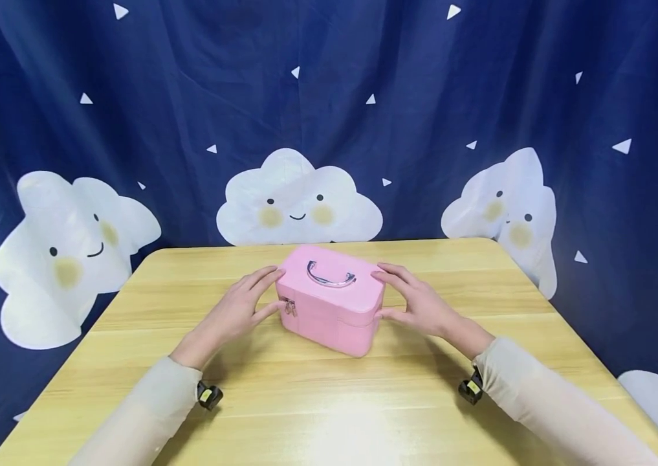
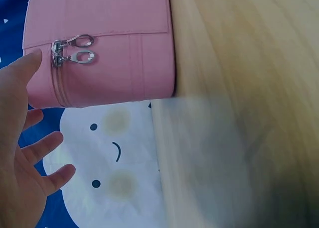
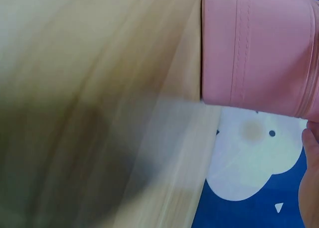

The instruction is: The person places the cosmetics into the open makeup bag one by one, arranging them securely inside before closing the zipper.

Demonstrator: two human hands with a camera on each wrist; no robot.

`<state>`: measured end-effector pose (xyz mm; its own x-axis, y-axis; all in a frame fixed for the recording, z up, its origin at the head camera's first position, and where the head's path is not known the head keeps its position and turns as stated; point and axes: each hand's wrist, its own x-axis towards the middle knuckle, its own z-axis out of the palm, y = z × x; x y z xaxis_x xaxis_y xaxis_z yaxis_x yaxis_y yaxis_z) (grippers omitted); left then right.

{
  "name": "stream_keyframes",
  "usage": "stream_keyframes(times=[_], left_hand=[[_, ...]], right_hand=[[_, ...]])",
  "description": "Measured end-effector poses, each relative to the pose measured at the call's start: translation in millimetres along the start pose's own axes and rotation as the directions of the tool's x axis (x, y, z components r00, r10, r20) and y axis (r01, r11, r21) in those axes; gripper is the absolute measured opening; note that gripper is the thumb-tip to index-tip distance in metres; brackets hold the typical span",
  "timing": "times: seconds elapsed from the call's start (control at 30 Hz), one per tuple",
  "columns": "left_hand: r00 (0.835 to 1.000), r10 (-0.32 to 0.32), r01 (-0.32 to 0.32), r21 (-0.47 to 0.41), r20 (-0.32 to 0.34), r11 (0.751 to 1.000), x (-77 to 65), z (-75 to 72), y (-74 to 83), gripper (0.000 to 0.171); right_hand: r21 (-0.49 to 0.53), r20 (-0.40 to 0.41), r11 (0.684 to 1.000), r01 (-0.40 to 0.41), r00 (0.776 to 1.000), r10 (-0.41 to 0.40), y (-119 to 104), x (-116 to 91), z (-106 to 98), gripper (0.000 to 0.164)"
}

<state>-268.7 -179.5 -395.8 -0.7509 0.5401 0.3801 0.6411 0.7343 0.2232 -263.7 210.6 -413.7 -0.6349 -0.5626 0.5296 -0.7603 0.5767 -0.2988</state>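
A pink vanity case point(image 1: 329, 317) with a curved silver handle point(image 1: 329, 279) on its lid stands upright on the wooden table, turned at an angle. Two silver zip pulls point(image 2: 82, 49) hang together near its left front corner; the lid lies closed. At the left end is my left hand point(image 1: 241, 304), its thumb beside the zip pulls and its fingers spread at the lid's edge. My right hand point(image 1: 424, 307) touches the right end, fingers at the lid's edge and thumb lower down. In the right wrist view, only part of a hand point(image 3: 310, 173) shows beside the case.
The light wooden table point(image 1: 131, 362) has rounded far corners. Behind it hangs a dark blue curtain point(image 1: 329, 77) printed with smiling white clouds and small triangles. A small black device point(image 1: 209, 395) sits at the left wrist, another point(image 1: 471, 388) at the right.
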Motion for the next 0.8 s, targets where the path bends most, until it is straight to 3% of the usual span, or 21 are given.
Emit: stream_keyframes(times=[0.27, 0.57, 0.8], left_hand=[[1.0, -0.019, 0.019, 0.009, 0.019, 1.0, 5.3, -0.5, 11.3, 0.064], [0.993, 0.116, -0.115, 0.067, -0.014, 0.991, 6.9, -6.7, 48.7, 0.056], [0.973, 0.229, -0.228, 0.084, 0.001, 0.97, 8.1, -9.9, 79.9, 0.054]], right_hand=[[-0.04, -0.108, 0.996, 0.076, 0.991, -0.08, -16.3, -10.5, 7.7, 0.065], [-0.077, -0.194, 0.982, 0.172, 0.963, -0.184, -35.9, -15.4, 15.1, 0.045], [-0.121, -0.252, 0.938, 0.326, 0.903, -0.347, -47.7, -12.5, 16.5, 0.039]])
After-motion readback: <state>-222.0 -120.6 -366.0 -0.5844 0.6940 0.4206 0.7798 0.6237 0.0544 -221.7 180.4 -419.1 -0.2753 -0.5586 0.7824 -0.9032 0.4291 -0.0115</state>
